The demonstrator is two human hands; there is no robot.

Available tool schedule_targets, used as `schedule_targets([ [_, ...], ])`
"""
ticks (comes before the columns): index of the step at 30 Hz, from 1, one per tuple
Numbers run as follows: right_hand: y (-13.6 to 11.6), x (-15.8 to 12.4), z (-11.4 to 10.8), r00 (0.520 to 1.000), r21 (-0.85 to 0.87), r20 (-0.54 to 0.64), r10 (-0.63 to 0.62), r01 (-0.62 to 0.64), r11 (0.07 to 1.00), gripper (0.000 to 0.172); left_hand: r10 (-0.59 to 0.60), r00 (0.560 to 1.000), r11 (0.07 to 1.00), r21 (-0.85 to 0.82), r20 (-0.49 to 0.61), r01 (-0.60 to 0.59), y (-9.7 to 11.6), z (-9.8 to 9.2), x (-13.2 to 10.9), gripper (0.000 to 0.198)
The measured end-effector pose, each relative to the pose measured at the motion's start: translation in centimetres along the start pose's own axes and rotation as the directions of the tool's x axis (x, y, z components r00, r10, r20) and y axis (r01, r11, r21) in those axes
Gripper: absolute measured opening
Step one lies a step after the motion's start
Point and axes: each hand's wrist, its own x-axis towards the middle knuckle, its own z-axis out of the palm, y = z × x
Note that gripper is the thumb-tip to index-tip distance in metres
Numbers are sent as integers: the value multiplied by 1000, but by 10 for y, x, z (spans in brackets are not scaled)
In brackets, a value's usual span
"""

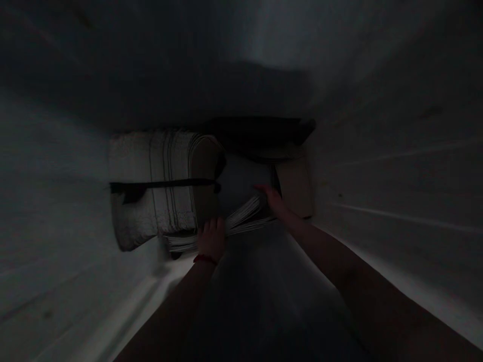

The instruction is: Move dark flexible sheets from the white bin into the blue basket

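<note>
Dim, cramped spot here, with white boards (pixel 49 211) running along both sides and a dark grey strip (pixel 264 306) down the middle, and the whole shot's pretty murky and a bit smeared. Both arms come in from the bottom of the frame and meet at a paper stack (pixel 241 223), a fanned-out bunch of thin white sheets lying roughly crossways, with the edges splayed toward the right.

The left hand (pixel 211 239), with a red band (pixel 206 259) around the wrist, is curled closed over the near part of the stack and looks like it's gripping it. The right hand (pixel 274 202) is at the far end of the sheets, fingers reaching out past them. It's on the stack for sure, but in this light you can't really tell if it's actually clamped down or just resting there.

Right beside the stack on the left sits a folded off-white towel (pixel 151 186) with thin grey stripes, and a black strap (pixel 162 184) runs across it. Just past the sheets is a blue-grey item (pixel 241 181), hard to make out. A piece of cardboard (pixel 295 187) sits to its right, and a dark object (pixel 256 131) lies along the top, too shadowy to identify.
</note>
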Motion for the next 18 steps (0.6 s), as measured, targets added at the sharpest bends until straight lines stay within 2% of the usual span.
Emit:
schedule_targets([
  [3,-3,5,-37,999,-44,-51,-19,17,999,57,-31,999,1000,-4,25,31,-4,1,4,47],
  [5,4,4,-49,997,-50,-76,-14,11,999,57,-36,999,999,-4,23,36,-3,2,5,48],
  [7,14,-1,-38,998,-31,-66,-5,3,1000,57,-42,999,999,-12,2,42,-1,3,4,55],
  [10,25,-9,4,999,12,-35,23,-23,1000,58,-48,999,999,-14,-15,48,4,4,-2,67],
  [13,27,-10,36,996,43,-76,47,-43,998,61,-22,1000,1000,-7,-6,22,7,7,-9,66],
  [18,26,-11,41,992,71,-41,116,-113,991,60,-1,998,1000,-16,-70,0,9,13,-11,65],
])
